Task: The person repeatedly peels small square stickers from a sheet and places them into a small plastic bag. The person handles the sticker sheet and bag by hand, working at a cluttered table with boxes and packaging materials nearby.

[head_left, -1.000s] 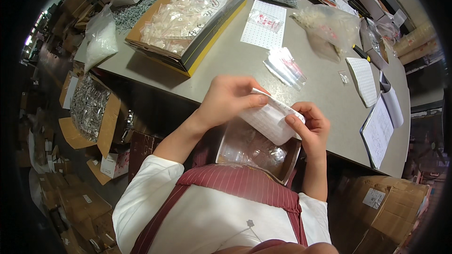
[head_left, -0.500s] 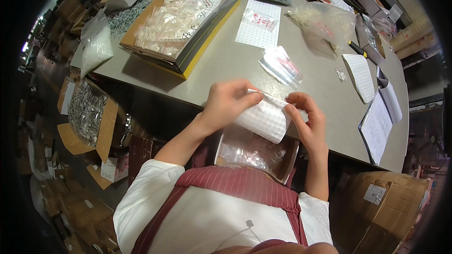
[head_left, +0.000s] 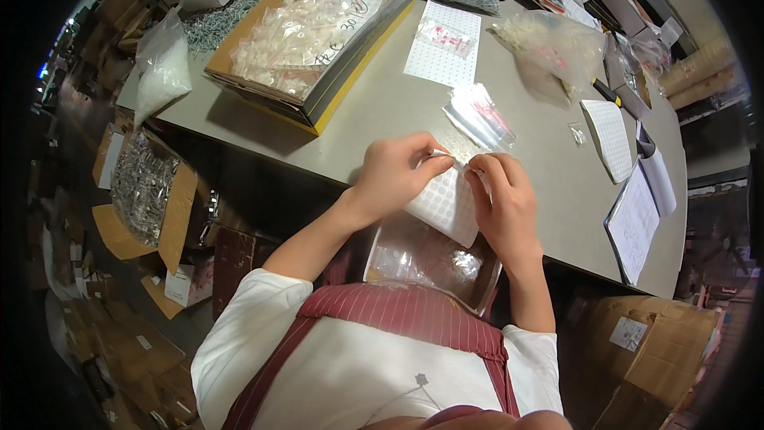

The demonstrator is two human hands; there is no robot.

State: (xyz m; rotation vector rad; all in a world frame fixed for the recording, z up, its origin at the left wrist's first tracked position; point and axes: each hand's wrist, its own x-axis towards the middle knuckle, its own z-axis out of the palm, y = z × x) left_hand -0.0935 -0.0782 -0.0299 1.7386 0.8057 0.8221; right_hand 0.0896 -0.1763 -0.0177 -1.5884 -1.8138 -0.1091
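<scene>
Over the table's near edge, a white sheet of round stickers (head_left: 446,205) hangs between my hands, its top edge folded over. My left hand (head_left: 395,173) pinches that top edge between thumb and fingers. From the other side, my right hand (head_left: 507,201) pinches at the same edge, its fingertips close to the left ones. Whether a loose sticker sits between the right fingertips is too small to tell. Just beyond the hands lies a stack of clear plastic bags (head_left: 481,116). Below the sheet, at my lap, an open box (head_left: 371,259) holds clear plastic packets.
A long cardboard box (head_left: 341,84) of small filled bags stands at the left on the grey table (head_left: 374,103). A dotted sheet (head_left: 434,64) lies farther back. To the right are a bulging plastic bag (head_left: 549,44), a yellow-black tool (head_left: 606,92) and a clipboard (head_left: 634,223).
My right hand has moved left and closed in on the left fingertips. The rolled top edge is now mostly covered, and the sheet hangs flatter. The view has shifted slightly.
</scene>
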